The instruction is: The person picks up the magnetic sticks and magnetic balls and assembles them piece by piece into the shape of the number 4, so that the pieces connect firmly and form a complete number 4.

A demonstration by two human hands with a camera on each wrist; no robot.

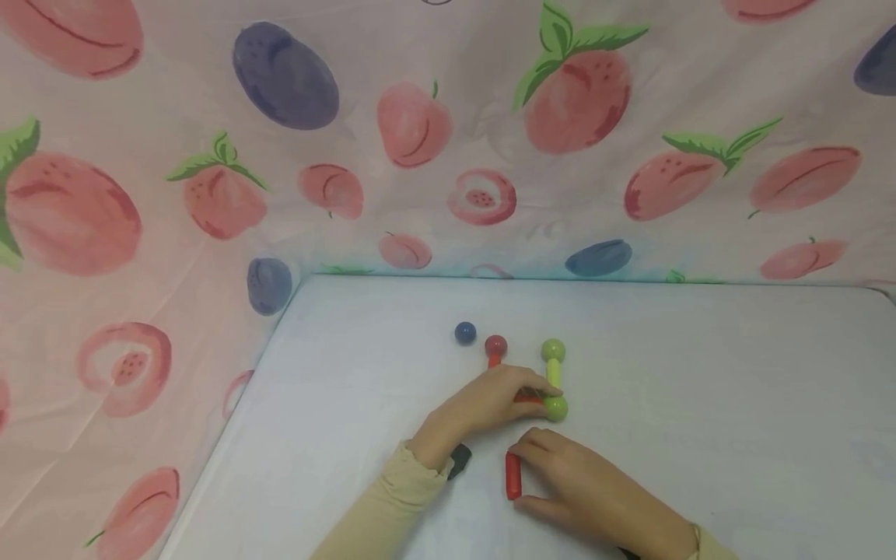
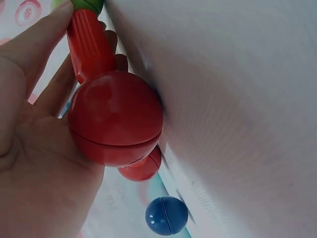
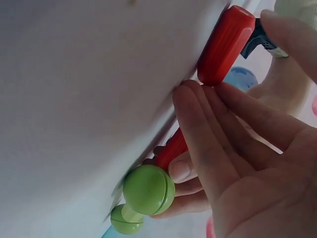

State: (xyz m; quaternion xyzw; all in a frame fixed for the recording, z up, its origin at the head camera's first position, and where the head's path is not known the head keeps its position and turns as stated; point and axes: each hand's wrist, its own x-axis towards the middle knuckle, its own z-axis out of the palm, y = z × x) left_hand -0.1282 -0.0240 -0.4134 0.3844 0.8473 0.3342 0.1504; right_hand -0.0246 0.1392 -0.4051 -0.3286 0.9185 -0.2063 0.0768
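My left hand (image 1: 500,397) grips a U-shaped chain of balls and rods on the white table. Its thumb and fingers lie around a red crossbar rod (image 2: 91,44) and the near green ball (image 3: 148,189). At the crossbar's other end is a red ball (image 2: 116,119), hidden by the hand in the head view. A second red ball (image 1: 495,345) and the far green ball (image 1: 553,350) top the two sides; a yellow-green rod (image 1: 554,373) forms the right one. Closer to me, my right hand (image 1: 574,474) pinches a loose red rod (image 1: 514,475) by its ends, fingertips and thumb opposite.
A loose blue ball (image 1: 465,333) sits left of the far red ball. The white tabletop (image 1: 700,404) ends at a fruit-printed cloth (image 1: 483,117) behind and to the left. A dark strap piece (image 1: 459,462) shows at the left wrist.
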